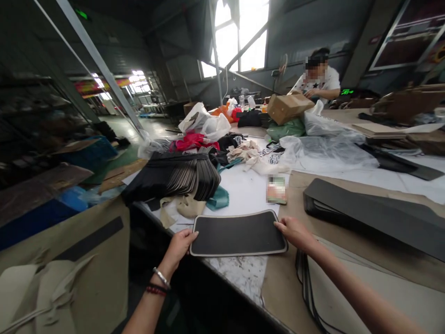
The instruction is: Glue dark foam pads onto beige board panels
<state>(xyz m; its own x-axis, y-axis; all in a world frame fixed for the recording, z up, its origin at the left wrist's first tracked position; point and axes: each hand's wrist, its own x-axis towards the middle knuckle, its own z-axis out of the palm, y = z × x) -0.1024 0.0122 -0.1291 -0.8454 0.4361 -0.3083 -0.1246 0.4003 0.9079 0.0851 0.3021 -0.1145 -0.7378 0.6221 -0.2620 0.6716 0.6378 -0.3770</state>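
I'm pinching the dark, pale-rimmed panel (239, 234) by both short ends — left grip (181, 243) on one, right grip (294, 231) on the other. Long axis runs crosswise between them, over the near edge of the counter (239, 274); left's closer to that edge, right to the dark stack (351, 206).

Over the near edge of the white table (239, 185), the panel (239, 234) is showing black inside a pale border; one scrap (219, 199) behind is showing teal.
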